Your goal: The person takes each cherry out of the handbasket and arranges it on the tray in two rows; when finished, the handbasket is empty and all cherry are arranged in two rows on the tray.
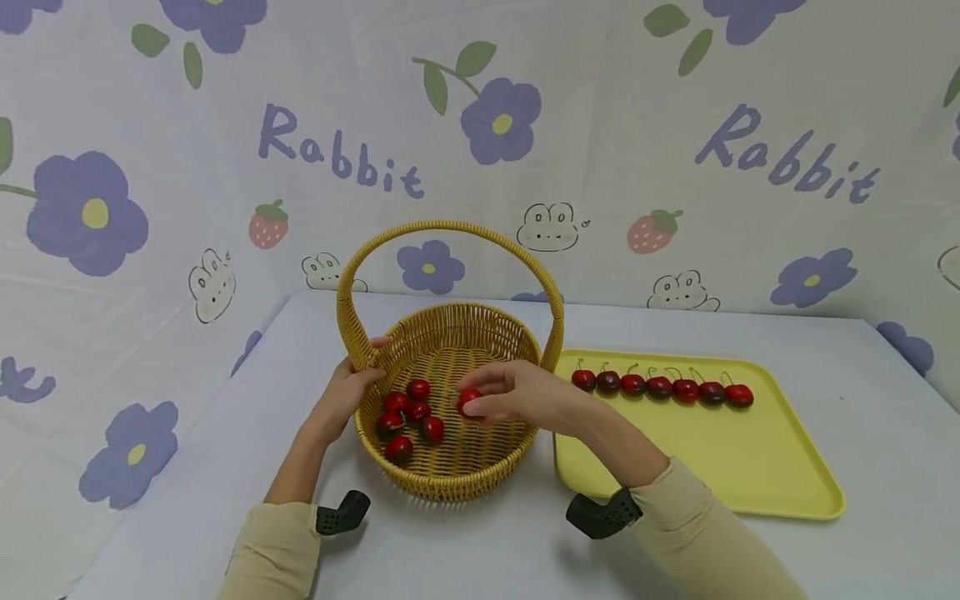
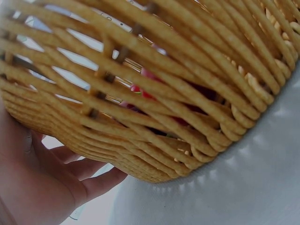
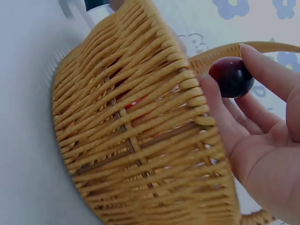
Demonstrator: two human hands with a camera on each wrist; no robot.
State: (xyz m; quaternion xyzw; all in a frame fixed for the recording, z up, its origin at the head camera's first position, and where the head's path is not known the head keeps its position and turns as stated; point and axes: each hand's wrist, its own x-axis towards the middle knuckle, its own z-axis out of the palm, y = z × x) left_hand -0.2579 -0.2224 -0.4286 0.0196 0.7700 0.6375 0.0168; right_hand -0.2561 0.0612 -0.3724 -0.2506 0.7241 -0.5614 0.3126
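Observation:
A woven basket (image 1: 444, 487) with a tall arched handle stands on the table, several red cherries (image 1: 399, 451) lying in its left half. At its left side my left hand (image 1: 347, 393) grips the rim by the foot of the handle; the left wrist view shows the fingers (image 2: 101, 183) along the wicker. My right hand (image 1: 525, 396) is over the basket's right half, pinching a dark red cherry (image 3: 232, 77) between thumb and fingers. To the right, a yellow tray (image 1: 697, 458) bears a row of several stemmed cherries (image 1: 658, 387) along its far side.
The white table (image 1: 465, 550) meets a hanging cloth (image 1: 600, 133) printed with flowers and rabbits at the back. The basket's handle (image 1: 450, 227) arches above both hands. The tray's left edge is close beside the basket.

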